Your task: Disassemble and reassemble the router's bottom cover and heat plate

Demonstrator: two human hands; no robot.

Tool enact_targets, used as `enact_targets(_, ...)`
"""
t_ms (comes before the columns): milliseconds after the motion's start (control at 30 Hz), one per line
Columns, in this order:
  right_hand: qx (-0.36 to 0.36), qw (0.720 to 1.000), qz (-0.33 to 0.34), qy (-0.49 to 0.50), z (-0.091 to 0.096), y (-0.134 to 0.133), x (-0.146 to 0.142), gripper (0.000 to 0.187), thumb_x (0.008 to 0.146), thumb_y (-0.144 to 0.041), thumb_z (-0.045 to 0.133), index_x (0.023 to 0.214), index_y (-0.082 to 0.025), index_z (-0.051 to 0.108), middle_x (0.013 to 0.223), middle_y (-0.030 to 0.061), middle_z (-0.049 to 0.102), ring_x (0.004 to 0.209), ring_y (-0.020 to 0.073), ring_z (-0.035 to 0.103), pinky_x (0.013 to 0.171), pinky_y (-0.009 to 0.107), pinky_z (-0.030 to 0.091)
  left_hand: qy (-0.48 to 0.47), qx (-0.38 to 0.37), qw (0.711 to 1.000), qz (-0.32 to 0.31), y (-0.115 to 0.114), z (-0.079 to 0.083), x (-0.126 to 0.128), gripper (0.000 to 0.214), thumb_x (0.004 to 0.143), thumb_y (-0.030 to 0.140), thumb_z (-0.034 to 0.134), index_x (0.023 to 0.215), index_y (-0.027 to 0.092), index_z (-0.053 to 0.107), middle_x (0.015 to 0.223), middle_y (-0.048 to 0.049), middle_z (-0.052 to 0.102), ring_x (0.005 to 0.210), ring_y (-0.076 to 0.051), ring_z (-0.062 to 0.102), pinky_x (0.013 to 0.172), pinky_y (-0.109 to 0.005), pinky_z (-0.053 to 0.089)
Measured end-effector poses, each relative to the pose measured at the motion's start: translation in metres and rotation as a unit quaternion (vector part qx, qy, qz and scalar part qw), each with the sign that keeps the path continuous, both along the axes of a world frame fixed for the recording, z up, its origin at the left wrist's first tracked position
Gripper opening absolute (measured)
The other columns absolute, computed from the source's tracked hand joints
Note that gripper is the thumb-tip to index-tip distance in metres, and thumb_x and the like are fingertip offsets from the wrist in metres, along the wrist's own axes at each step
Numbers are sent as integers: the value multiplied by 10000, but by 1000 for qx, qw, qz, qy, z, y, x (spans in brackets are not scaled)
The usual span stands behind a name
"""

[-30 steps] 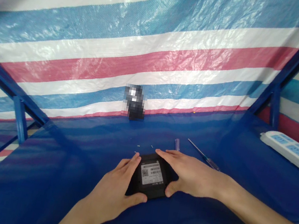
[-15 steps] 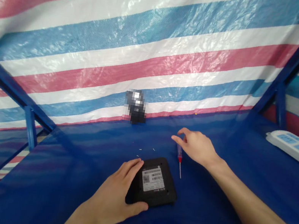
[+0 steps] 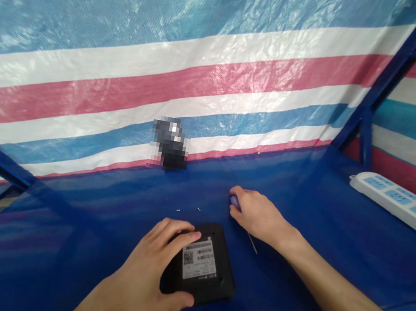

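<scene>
A flat, square black device (image 3: 225, 274) lies on the table, with a white barcode and QR label (image 3: 200, 260) facing up. My left hand (image 3: 155, 269) grips its left side, fingers over the far edge and thumb along the near edge. To the right of the device, my right hand (image 3: 258, 212) is closed round the handle of a screwdriver (image 3: 234, 201). The thin metal shaft shows below the palm, its tip pointing toward me. Most of the handle is hidden by the fingers.
Several tiny white slivers (image 3: 178, 210) lie beyond the device on the blue tabletop (image 3: 99, 222). A pixelated dark object (image 3: 173, 144) stands at the back against the striped tarp (image 3: 143, 85). At the right lies a white power strip (image 3: 401, 203); blue frame posts (image 3: 374, 99) rise at both sides.
My right hand has come down onto the screwdriver and closed round its handle. My left hand still holds the device, its fingers reaching further over the top. The view has shifted to the right.
</scene>
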State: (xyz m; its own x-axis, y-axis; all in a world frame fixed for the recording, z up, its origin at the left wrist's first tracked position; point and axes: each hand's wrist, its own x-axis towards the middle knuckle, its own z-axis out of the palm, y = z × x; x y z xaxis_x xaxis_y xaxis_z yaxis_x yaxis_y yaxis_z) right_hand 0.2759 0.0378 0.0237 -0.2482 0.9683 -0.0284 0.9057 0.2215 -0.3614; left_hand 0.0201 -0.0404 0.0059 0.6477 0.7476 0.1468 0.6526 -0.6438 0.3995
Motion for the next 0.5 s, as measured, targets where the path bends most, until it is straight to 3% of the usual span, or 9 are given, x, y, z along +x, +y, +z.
enact_targets(100,22,996,12,82,-4,4,3,314,871,-204,585,1170,-171,674,904,103,775,853,274,747,782,339,525,-8,-7,1000,-4,-3,-3,6,682,793,562,724,1350,219,532,1332,-136,559,1189,-341,538,1018,-511,467)
enact_targets(200,65,979,-2,191,-9,9,6,322,895,-290,586,1198,-196,644,734,18,720,671,214,719,711,320,538,-2,6,999,33,-2,-3,14,597,790,491,750,1290,217,572,1306,-125,574,1171,-339,534,1008,-525,459)
enact_targets(400,146,890,-52,429,-29,20,0,494,879,-595,601,1174,-233,442,809,-11,682,661,189,742,669,339,621,11,9,999,43,-4,2,17,609,731,504,798,1229,208,610,1280,-118,602,1126,-338,553,967,-530,468)
enact_targets(500,149,853,-50,497,-38,25,-10,532,823,-625,666,1117,-255,423,823,-28,671,710,188,756,705,357,653,8,7,999,35,-6,3,18,653,718,563,797,1238,212,616,1297,-116,602,1137,-344,549,977,-527,465)
